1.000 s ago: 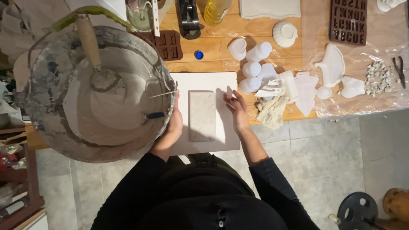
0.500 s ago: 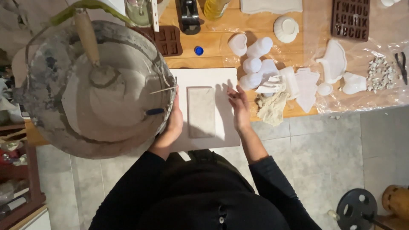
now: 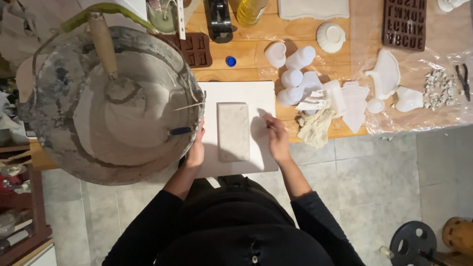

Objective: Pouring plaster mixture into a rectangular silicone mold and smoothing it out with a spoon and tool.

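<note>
The grey slab (image 3: 233, 131) lies flat in the middle of the white board (image 3: 246, 93), bare margin on every side, and the board's near edge hangs past the bench (image 3: 246, 49) over the tiled floor (image 3: 374, 172). My left hand (image 3: 195, 150) rests at the board's left edge, tight against the big bucket (image 3: 54, 88) (grip hidden, can't tell). My right hand (image 3: 277, 138) sits on the board right of the slab, fingers pinching a thin stick (image 3: 267, 123). White moulds (image 3: 290, 79) crowd the bench beyond.

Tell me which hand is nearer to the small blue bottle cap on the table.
Left. The left hand lies below the blue cap, by the bucket; the right hand is farther, lower right of the cap.
</note>
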